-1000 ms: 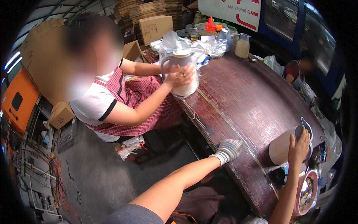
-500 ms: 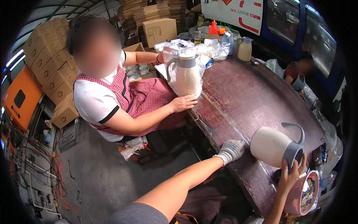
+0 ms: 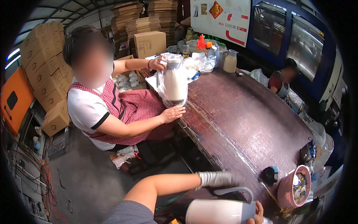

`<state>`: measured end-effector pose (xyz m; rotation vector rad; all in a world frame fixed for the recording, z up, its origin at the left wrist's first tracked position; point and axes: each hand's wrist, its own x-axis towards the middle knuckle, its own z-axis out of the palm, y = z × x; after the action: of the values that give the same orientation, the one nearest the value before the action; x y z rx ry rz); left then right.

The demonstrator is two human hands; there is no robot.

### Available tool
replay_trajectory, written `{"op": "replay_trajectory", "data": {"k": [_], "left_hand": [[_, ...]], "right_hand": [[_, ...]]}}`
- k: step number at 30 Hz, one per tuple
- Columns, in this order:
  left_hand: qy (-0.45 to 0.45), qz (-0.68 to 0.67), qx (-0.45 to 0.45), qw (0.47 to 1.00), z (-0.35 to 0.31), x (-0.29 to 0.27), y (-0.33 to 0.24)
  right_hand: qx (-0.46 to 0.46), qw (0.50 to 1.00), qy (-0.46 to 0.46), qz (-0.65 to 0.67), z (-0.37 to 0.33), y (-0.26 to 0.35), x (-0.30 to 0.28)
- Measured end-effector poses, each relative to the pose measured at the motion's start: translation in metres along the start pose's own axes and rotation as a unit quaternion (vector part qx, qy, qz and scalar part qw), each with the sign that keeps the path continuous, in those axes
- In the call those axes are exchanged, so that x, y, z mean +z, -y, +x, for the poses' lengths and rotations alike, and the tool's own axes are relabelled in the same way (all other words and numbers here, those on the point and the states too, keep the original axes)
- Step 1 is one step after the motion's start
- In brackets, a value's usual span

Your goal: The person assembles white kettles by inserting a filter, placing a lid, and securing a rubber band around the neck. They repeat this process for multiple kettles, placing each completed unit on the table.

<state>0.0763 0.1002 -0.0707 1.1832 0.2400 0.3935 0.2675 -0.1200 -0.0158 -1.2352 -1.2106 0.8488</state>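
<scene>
A cream vacuum jug [image 3: 214,212] with a grey handle and a grey end lies tilted on its side at the picture's lower edge, in front of my body. My right hand [image 3: 256,214] is closed on its grey end, with only some fingers showing. Above the jug's handle, at the table edge, is my left hand [image 3: 223,179] in a striped knit glove. Motion smears its fingers, and I cannot tell whether it touches the jug. Across the table corner, a person in a red checked apron [image 3: 140,106] holds another cream jug [image 3: 174,84] inside a clear plastic bag.
The dark table [image 3: 246,119] curves away to the right. A pink bucket [image 3: 285,190] of small parts stands at its near right, beside a small black object [image 3: 269,174]. More jugs [image 3: 230,61] and plastic bags stand at the far end. Another person [image 3: 281,80] sits beyond.
My right hand has brought the jug from over the table down toward my body. My left hand has moved lower and nearer. The other person's jug is now covered by the bag.
</scene>
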Motion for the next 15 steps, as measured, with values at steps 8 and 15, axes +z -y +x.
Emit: {"op": "replay_trajectory", "data": {"k": [8,15], "left_hand": [[-0.054,0.018,-0.062,0.996,-0.036,0.068,-0.041],[-0.066,0.047,-0.165,0.983,-0.068,0.079,-0.035]], "right_hand": [[0.192,0.962,-0.151,0.121,-0.109,-0.049,-0.058],[0.457,0.82,0.191,-0.287,-0.221,-0.107,-0.12]]}}
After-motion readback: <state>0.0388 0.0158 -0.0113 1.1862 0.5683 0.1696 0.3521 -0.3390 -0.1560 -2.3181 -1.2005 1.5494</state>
